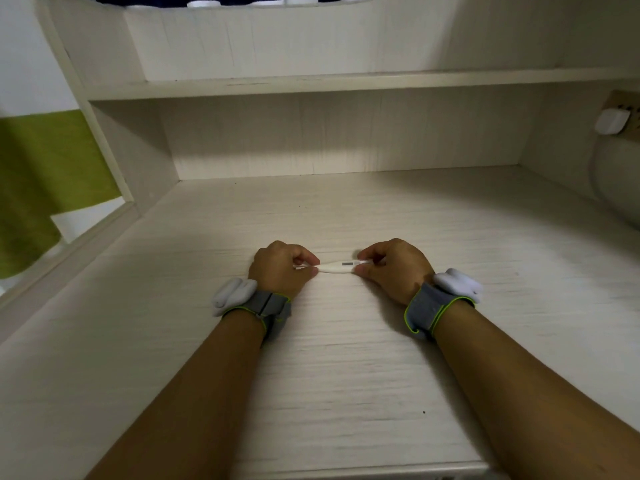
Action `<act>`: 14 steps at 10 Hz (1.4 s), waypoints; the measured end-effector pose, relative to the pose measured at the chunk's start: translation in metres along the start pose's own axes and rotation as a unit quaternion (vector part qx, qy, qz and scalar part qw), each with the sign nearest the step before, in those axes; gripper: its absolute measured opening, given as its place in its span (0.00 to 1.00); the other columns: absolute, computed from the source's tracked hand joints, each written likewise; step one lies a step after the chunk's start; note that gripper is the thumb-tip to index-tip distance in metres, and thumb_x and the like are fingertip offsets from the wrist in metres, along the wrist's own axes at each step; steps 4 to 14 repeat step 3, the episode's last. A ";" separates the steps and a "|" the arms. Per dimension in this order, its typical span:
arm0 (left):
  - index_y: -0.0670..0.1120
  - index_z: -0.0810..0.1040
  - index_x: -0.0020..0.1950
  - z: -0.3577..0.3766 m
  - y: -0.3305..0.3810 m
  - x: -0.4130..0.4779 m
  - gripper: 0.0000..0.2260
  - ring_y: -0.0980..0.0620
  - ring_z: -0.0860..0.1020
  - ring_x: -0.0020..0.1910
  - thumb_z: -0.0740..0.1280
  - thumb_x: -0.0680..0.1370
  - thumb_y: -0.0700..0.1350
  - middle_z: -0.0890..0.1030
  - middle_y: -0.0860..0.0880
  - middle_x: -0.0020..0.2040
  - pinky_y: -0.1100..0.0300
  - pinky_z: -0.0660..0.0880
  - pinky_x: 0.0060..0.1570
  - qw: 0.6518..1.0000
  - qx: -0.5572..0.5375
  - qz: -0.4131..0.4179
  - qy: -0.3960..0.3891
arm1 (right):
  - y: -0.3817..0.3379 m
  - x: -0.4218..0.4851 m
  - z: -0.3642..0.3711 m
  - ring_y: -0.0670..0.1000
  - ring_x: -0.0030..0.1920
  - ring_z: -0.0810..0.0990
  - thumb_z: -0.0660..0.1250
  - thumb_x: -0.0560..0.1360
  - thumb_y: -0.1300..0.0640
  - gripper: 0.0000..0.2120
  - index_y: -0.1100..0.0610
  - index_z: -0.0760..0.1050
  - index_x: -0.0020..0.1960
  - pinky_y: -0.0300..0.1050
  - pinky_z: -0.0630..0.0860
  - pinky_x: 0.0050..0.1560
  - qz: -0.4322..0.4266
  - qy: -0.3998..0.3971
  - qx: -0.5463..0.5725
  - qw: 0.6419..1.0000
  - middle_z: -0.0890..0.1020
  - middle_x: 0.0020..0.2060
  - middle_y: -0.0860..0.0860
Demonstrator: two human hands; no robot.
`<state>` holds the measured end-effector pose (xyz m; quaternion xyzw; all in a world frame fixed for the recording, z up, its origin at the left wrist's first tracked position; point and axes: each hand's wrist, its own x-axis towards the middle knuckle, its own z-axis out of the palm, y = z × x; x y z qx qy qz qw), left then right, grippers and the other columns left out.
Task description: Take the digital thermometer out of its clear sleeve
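Head view, looking forward and down: both forearms reach out over a pale wood-grain desk (346,375), wrists low and close to the surface. Left hand (278,268) is curled, thumb and forefinger pinched on the narrow end of a white digital thermometer (341,266). Right hand (394,268) mirrors it, fingers closed on the wider end just past the small grey display window. Thermometer lies level between the two hands, just above or on the desk (contact cannot be told). A faint clear edge shows at the left fingertips; whether it is the clear sleeve (300,267), and how far it covers the thermometer, cannot be made out. Each wrist carries a grey band with lime-green trim (268,306) and a white block on its outer side. Behind the hands the desk runs back into a recess under a white shelf (311,85). A white plug (612,122) sits in a wall outlet at the right; a green cloth (38,181) hangs at the left.
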<state>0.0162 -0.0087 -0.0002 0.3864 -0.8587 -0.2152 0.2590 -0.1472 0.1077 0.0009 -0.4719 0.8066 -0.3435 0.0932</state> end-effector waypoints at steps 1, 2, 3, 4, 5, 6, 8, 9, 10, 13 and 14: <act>0.50 0.84 0.51 0.000 0.000 0.001 0.09 0.50 0.80 0.50 0.72 0.72 0.47 0.84 0.46 0.49 0.65 0.70 0.46 1.000 0.004 -0.005 -0.008 | 0.001 0.001 0.000 0.54 0.51 0.79 0.72 0.68 0.45 0.15 0.48 0.81 0.52 0.51 0.75 0.56 -0.002 0.000 -0.003 1.000 0.83 0.48 0.51; 0.51 0.84 0.51 -0.001 0.000 0.000 0.09 0.50 0.80 0.52 0.71 0.72 0.47 0.84 0.47 0.50 0.62 0.72 0.51 0.999 -0.002 -0.015 -0.029 | 0.000 -0.001 0.000 0.54 0.51 0.79 0.72 0.68 0.45 0.16 0.47 0.81 0.54 0.50 0.74 0.56 -0.002 -0.001 0.003 1.000 0.82 0.48 0.51; 0.50 0.83 0.54 -0.003 0.003 -0.001 0.12 0.48 0.79 0.53 0.72 0.71 0.46 0.82 0.46 0.52 0.63 0.71 0.51 0.999 -0.033 -0.015 -0.016 | -0.002 0.000 -0.003 0.53 0.52 0.78 0.73 0.67 0.45 0.18 0.47 0.79 0.56 0.48 0.73 0.56 0.006 0.010 0.038 0.999 0.80 0.51 0.51; 0.50 0.83 0.54 -0.003 0.003 -0.001 0.12 0.48 0.79 0.53 0.72 0.71 0.46 0.82 0.46 0.52 0.63 0.71 0.51 0.999 -0.033 -0.015 -0.016 | -0.002 0.000 -0.003 0.53 0.52 0.78 0.73 0.67 0.45 0.18 0.47 0.79 0.56 0.48 0.73 0.56 0.006 0.010 0.038 0.999 0.80 0.51 0.51; 0.50 0.83 0.54 -0.003 0.003 -0.001 0.12 0.48 0.79 0.53 0.72 0.71 0.46 0.82 0.46 0.52 0.63 0.71 0.51 0.999 -0.033 -0.015 -0.016 | -0.002 0.000 -0.003 0.53 0.52 0.78 0.73 0.67 0.45 0.18 0.47 0.79 0.56 0.48 0.73 0.56 0.006 0.010 0.038 0.999 0.80 0.51 0.51; 0.50 0.83 0.54 -0.003 0.003 -0.001 0.12 0.48 0.79 0.53 0.72 0.71 0.46 0.82 0.46 0.52 0.63 0.71 0.51 0.999 -0.033 -0.015 -0.016 | -0.002 0.000 -0.003 0.53 0.52 0.78 0.73 0.67 0.45 0.18 0.47 0.79 0.56 0.48 0.73 0.56 0.006 0.010 0.038 0.999 0.80 0.51 0.51; 0.50 0.83 0.54 -0.003 0.003 -0.001 0.12 0.48 0.79 0.53 0.72 0.71 0.46 0.82 0.46 0.52 0.63 0.71 0.51 0.999 -0.033 -0.015 -0.016 | -0.002 0.000 -0.003 0.53 0.52 0.78 0.73 0.67 0.45 0.18 0.47 0.79 0.56 0.48 0.73 0.56 0.006 0.010 0.038 0.999 0.80 0.51 0.51; 0.50 0.83 0.54 -0.003 0.003 -0.001 0.12 0.48 0.79 0.53 0.72 0.71 0.46 0.82 0.46 0.52 0.63 0.71 0.51 0.999 -0.033 -0.015 -0.016 | -0.002 0.000 -0.003 0.53 0.52 0.78 0.73 0.67 0.45 0.18 0.47 0.79 0.56 0.48 0.73 0.56 0.006 0.010 0.038 0.999 0.80 0.51 0.51; 0.50 0.83 0.54 -0.003 0.003 -0.001 0.12 0.48 0.79 0.53 0.72 0.71 0.46 0.82 0.46 0.52 0.63 0.71 0.51 0.999 -0.033 -0.015 -0.016 | -0.002 0.000 -0.003 0.53 0.52 0.78 0.73 0.67 0.45 0.18 0.47 0.79 0.56 0.48 0.73 0.56 0.006 0.010 0.038 0.999 0.80 0.51 0.51; 0.50 0.83 0.54 -0.003 0.003 -0.001 0.12 0.48 0.79 0.53 0.72 0.71 0.46 0.82 0.46 0.52 0.63 0.71 0.51 0.999 -0.033 -0.015 -0.016 | -0.002 0.000 -0.003 0.53 0.52 0.78 0.73 0.67 0.45 0.18 0.47 0.79 0.56 0.48 0.73 0.56 0.006 0.010 0.038 0.999 0.80 0.51 0.51; 0.50 0.83 0.54 -0.003 0.003 -0.001 0.12 0.48 0.79 0.53 0.72 0.71 0.46 0.82 0.46 0.52 0.63 0.71 0.51 0.999 -0.033 -0.015 -0.016 | -0.002 0.000 -0.003 0.53 0.52 0.78 0.73 0.67 0.45 0.18 0.47 0.79 0.56 0.48 0.73 0.56 0.006 0.010 0.038 0.999 0.80 0.51 0.51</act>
